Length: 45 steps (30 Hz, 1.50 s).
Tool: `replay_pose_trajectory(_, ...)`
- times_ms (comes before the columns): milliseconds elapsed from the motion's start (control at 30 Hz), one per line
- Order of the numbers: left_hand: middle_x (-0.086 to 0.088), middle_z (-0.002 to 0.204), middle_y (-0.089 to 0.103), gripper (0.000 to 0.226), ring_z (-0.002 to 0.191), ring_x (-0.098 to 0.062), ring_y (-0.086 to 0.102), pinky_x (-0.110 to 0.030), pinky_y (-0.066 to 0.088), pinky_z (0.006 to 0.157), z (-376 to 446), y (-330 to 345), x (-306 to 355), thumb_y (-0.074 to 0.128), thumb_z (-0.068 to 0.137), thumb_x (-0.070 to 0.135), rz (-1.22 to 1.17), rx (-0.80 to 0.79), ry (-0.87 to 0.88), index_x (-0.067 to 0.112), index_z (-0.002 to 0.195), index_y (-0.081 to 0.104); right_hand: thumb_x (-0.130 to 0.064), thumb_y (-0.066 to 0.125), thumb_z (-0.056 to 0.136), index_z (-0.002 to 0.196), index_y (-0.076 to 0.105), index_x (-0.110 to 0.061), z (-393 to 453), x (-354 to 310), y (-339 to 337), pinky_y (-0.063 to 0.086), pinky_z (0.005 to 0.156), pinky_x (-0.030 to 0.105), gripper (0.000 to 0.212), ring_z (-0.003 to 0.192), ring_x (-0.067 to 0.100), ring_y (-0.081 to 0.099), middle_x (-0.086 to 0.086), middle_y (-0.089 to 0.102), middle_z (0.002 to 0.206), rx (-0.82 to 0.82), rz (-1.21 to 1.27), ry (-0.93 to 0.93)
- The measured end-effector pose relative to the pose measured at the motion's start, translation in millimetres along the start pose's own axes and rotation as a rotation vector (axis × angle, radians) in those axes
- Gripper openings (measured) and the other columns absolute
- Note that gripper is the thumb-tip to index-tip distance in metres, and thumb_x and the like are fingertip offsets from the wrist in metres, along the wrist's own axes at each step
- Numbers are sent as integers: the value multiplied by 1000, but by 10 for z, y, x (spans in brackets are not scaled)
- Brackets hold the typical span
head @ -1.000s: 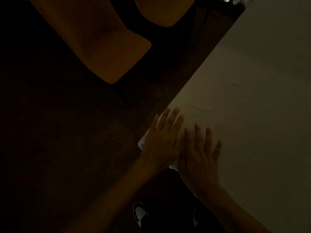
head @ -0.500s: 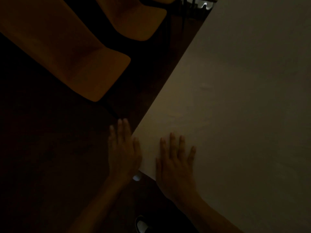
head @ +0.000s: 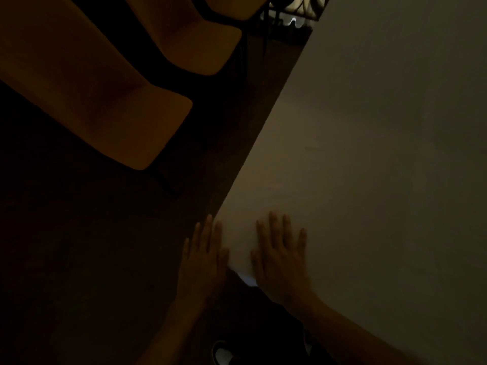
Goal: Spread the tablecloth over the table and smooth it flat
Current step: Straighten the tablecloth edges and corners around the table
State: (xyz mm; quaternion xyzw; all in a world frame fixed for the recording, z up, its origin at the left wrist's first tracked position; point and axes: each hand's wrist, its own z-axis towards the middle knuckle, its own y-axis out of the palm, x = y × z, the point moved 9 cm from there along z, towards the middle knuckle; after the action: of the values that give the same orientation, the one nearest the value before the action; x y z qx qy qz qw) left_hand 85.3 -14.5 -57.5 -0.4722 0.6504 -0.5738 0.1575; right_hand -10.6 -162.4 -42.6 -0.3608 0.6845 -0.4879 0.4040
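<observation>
Super dim shot, so not much detail. Far left there were two orange chairs (head: 113, 101) over a dark floor (head: 66, 259). The left hand (head: 204, 262) was flat with fingers stretched out and together, holding nothing, right at the table's corner edge, mostly hanging off the side. Just beside it, the right hand (head: 283, 255) was spread wide, palm down, pressed onto the tablecloth (head: 369, 167). The pale cloth was lying over the table, looked pretty flat, filling the whole right side.
</observation>
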Motion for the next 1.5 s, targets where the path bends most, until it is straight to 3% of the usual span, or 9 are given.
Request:
replay_pose_trajectory(233,7,160,-19,73,148,-14,-20,-37,-8,118,-1043,-695,-129,-7,87,66,-101,-55,-91,29,150,-15,-65,-8,92,156,-18,-27,13,-25,21,-3,115,70,75,149,36,-23,6,-25,164,-226,-33,88)
replay_pose_trajectory(467,-1,163,-18,63,148,-17,-19,-44,3,124,-1297,-1501,-565,16,101,52,42,-140,-186,26,145,-21,-52,26,102,158,-8,-19,7,-255,-253,5,115,68,73,151,41,-11,11,-18,165,-395,-48,216)
replay_pose_trajectory(700,-3,162,-10,78,144,-17,-16,-45,9,121,-576,-2025,-446,-4,88,62,54,-78,22,19,153,-4,-62,31,95,158,-4,-20,7,-304,-250,8,116,64,84,152,39,-7,8,-13,167,-446,40,314)
replay_pose_trajectory(800,-2,160,-1,71,147,-22,-5,-45,12,116,-134,-2142,-397,6,92,59,74,-44,181,18,150,5,-66,25,89,158,7,-16,57,-352,-165,14,117,60,87,152,43,-1,14,-5,167,-432,75,406)
replay_pose_trajectory(933,-1,160,-6,80,148,-20,-11,-45,9,120,319,-2124,-403,4,89,61,136,-191,303,16,156,9,-62,30,80,139,52,0,62,-523,91,41,105,62,88,139,50,37,28,36,153,-395,166,594)
replay_pose_trajectory(1033,-4,160,1,80,149,-24,-4,-52,20,120,668,-2207,-414,9,92,59,182,-227,404,12,156,19,-56,38,79,134,56,3,307,-741,76,50,91,65,83,129,52,48,31,46,144,-319,260,704)
replay_pose_trajectory(1100,-5,161,5,79,150,-26,-1,-55,23,119,899,-2265,-419,12,93,57,205,-263,447,10,156,21,-50,45,85,144,43,3,559,-843,-193,43,102,64,80,137,50,40,32,35,152,-238,314,756)
replay_pose_trajectory(1233,-4,165,-2,79,151,-24,-12,-48,11,123,1172,-2343,-353,6,92,60,247,-328,572,15,158,10,-49,32,100,157,-2,-5,1051,-712,-622,-1,122,56,80,151,39,-14,21,-16,163,-53,400,818)
replay_pose_trajectory(1500,-5,164,-16,72,150,-25,-21,-44,2,124,1512,-2358,-481,6,98,57,395,-505,791,18,158,-3,-59,28,99,157,-13,-12,973,-825,-241,-6,121,55,86,148,37,-27,15,-27,162,-129,543,1127)
